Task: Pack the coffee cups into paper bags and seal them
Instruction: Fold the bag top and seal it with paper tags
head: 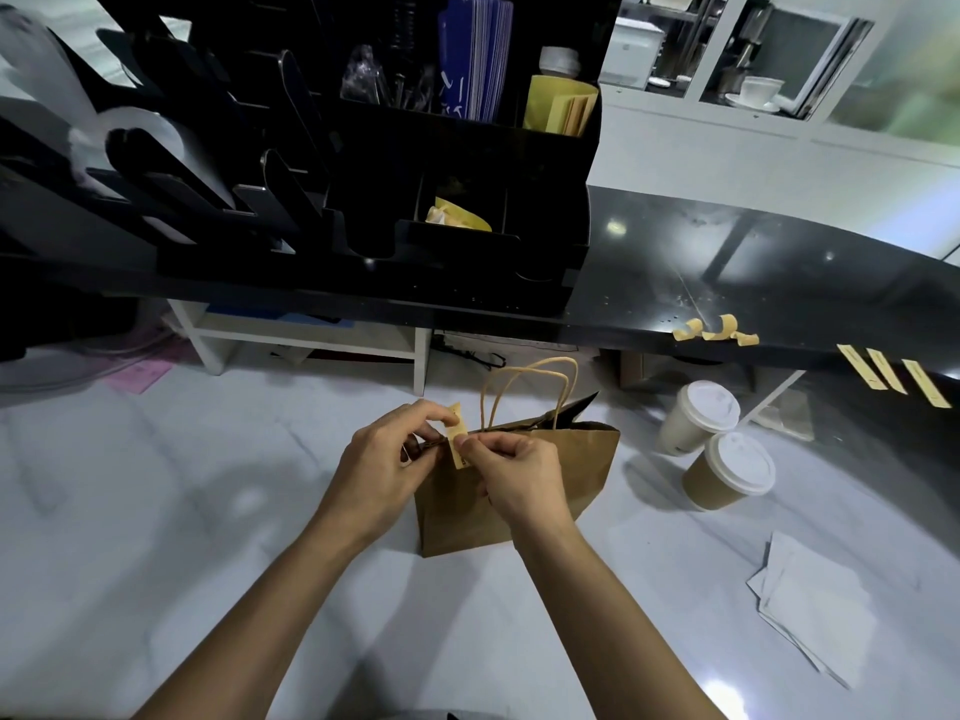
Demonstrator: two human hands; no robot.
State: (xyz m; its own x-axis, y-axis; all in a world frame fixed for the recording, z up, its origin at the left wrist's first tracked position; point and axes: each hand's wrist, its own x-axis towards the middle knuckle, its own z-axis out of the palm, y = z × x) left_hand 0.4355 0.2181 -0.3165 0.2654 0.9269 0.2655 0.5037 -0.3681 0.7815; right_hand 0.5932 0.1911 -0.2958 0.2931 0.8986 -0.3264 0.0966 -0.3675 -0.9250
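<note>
Head view: both hands meet at the top edge of a brown paper bag [524,491], at its left end. Left hand [387,459] has fingers curled, thumb and forefinger pinching the upper part of a yellow sticker strip [457,436] that folds over the bag's closed mouth. Right hand [519,480] is curled too, thumb and fingertip pinching the same strip lower down and pressing it against the bag's front face. Bag stands upright on the white counter [208,537], near its middle, twisted paper handles [530,392] standing up behind the hands; right end of the mouth gapes slightly. Two coffee cups with white lids sit on the counter to the right of the bag, toward the back edge: a pale cup [698,418] behind, a brown-sleeved cup [730,472] in front, the two touching, both apart from the bag. Near the counter's right edge lies a loose stack of white paper [810,600]. Above, on the front edge of a raised black shelf [753,262], three flat yellow strips [893,379] lie side by side at the right, with curled backing strips [719,330] just left of them. A black organizer [415,174] holding yellow and blue items occupies the shelf's left part.
</note>
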